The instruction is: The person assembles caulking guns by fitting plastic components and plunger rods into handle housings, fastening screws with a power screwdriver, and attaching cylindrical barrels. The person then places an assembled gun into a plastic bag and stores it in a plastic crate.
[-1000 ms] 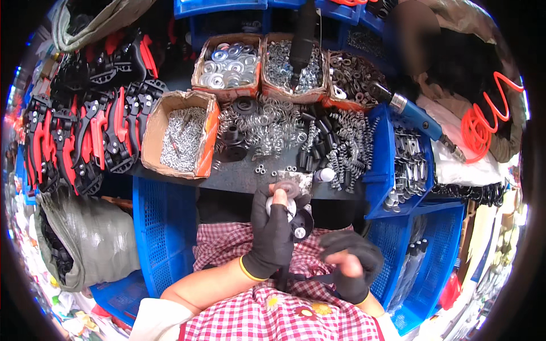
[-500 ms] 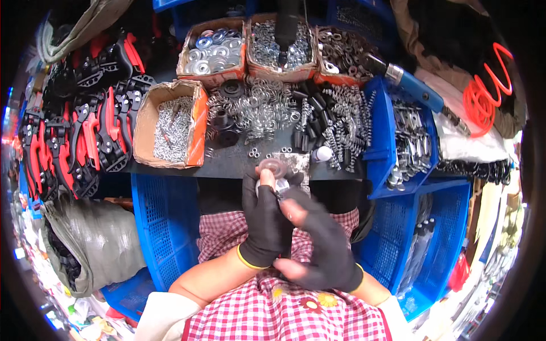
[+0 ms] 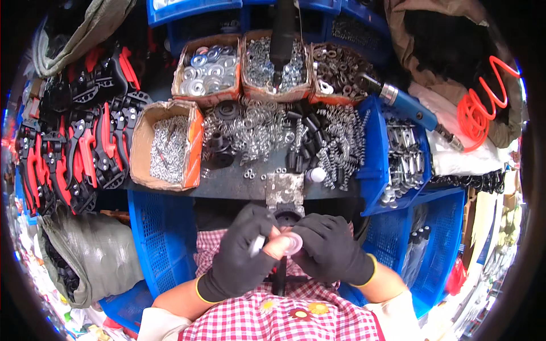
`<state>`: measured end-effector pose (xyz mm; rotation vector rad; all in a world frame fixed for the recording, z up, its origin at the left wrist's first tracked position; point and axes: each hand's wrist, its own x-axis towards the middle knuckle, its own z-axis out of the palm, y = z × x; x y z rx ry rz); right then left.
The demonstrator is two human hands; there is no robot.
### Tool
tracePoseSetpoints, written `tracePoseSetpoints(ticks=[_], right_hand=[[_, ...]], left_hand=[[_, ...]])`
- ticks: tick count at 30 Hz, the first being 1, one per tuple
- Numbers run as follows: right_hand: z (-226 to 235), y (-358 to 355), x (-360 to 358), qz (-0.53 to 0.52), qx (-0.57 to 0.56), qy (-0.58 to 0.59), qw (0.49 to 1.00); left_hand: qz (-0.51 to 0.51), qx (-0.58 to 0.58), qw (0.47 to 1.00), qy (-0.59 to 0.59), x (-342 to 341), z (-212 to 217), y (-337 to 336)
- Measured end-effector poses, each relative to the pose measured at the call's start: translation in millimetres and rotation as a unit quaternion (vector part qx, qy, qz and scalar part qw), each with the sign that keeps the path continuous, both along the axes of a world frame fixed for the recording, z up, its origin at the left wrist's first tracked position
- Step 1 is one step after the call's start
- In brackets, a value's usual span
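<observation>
Both my hands wear black gloves with bare fingertips, close together in front of the bench's near edge. My left hand [image 3: 244, 256] is closed, its thumb and finger pinching a pale round washer [image 3: 293, 243]. Another shiny light-coloured piece [image 3: 257, 245] shows among its fingers. My right hand [image 3: 330, 249] is closed beside the washer, its fingers curled; what they hold is hidden. Just beyond the hands, a black round part [image 3: 287, 217] sits at a worn metal plate [image 3: 285, 190] on the bench edge. Below them a dark rod-like piece [image 3: 278, 279] hangs before the checked apron.
Cardboard boxes hold washers [image 3: 206, 71], small fasteners [image 3: 277, 65] and rivet-like pins [image 3: 169, 150]. Loose springs [image 3: 341, 145] and black sleeves [image 3: 304, 136] lie piled on the bench. Red-black lever assemblies [image 3: 85, 148] are stacked left. A blue pneumatic driver [image 3: 409, 108] lies right.
My hands have come nearer my body. The right hand has moved up beside the left's washer. The black round part at the metal plate now shows. The whole view has shifted slightly.
</observation>
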<state>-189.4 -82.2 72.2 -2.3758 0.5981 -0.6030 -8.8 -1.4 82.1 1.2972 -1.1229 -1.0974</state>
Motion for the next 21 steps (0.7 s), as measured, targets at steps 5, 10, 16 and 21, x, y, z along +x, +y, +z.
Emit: tracePoseSetpoints(ticks=[5, 10, 16, 21], right_hand=[[66, -107, 42, 0.222, 0.061, 0.318, 0.920], [-25, -246, 111, -0.171, -0.376, 0.214, 0.885], [-28, -253, 135, -0.147, -0.248, 0.273, 0.918], [-33, -257, 122, -0.207, -0.242, 0.262, 0.911]], left_hand=[[-0.032, 0.036, 0.996, -0.078, 4, -7, -1], [-0.032, 0.054, 0.996, -0.065, 1, -7, -11], [0.024, 0.084, 0.993, -0.076, 2, -1, -3], [0.082, -0.152, 0.948, -0.269, 2, -13, 0]])
